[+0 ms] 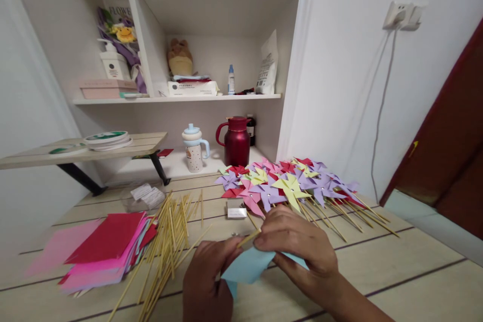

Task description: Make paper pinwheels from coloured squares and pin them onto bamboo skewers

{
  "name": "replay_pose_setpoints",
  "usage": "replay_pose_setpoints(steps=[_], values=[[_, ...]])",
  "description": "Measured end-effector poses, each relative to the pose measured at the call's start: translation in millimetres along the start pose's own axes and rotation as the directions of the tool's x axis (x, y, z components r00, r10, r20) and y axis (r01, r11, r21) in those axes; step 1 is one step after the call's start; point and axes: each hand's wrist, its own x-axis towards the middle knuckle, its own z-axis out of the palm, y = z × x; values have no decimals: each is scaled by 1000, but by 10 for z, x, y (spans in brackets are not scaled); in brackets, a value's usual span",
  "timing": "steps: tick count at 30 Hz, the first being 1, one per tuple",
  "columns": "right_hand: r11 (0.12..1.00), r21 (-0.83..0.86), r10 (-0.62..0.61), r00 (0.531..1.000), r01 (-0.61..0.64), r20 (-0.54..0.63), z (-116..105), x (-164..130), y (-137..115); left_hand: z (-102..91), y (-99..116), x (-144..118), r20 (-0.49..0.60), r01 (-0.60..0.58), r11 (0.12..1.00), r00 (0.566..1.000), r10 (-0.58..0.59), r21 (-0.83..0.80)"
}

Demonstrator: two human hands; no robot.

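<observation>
Held a folded light-blue paper pinwheel (pixel 247 267) and thin bamboo stick (pixel 249 238) between closed left hand (pixel 207 274) and right hand (pixel 298 251), near finished colourful pinwheels (pixel 287 181).

Wooden table (pixel 396 266) bears paper sheets (pixel 109 246), sticks (pixel 169 241) and pinwheels (pixel 287 183).

White walls (pixel 339 75); white shelves (pixel 211 96); pale wooden table (pixel 396 266).

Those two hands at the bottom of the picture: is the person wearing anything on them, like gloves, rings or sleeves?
Nothing shows on them. The left hand and right hand are both bare: no gloves, and no rings or watch that can be seen. The right forearm runs to the frame's lower edge uncovered, with no sleeve in view.
</observation>
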Motion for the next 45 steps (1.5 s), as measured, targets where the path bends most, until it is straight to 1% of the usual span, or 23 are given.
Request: replay_pose_setpoints(steps=[4,12,21,30,34,37,45], values=[[1000,-2,15,1000,-15,18,-5,-8,-3,-21,-19,-6,64,-7,1000,998,8,-13],[1000,4,24,1000,-24,1,9,-7,-12,-21,-22,-14,88,17,999,996,-15,-27],[1000,22,20,1000,-20,-6,1,-12,-8,15,-95,-53,45,64,998,997,-62,-26],[999,28,32,999,-32,-14,5,-9,-12,66,-197,-91,51,32,999,998,-33,13],[999,23,31,999,-31,-34,11,-4,-20,37,-189,-90,60,35,999,997,-37,20],[999,25,25,999,-25,-34,11,-2,-20,17,-170,-88,46,44,999,998,-44,19],[1000,16,21,999,-20,-32,0,8,-26,13,-137,-77,31,-5,1000,1000,5,6]])
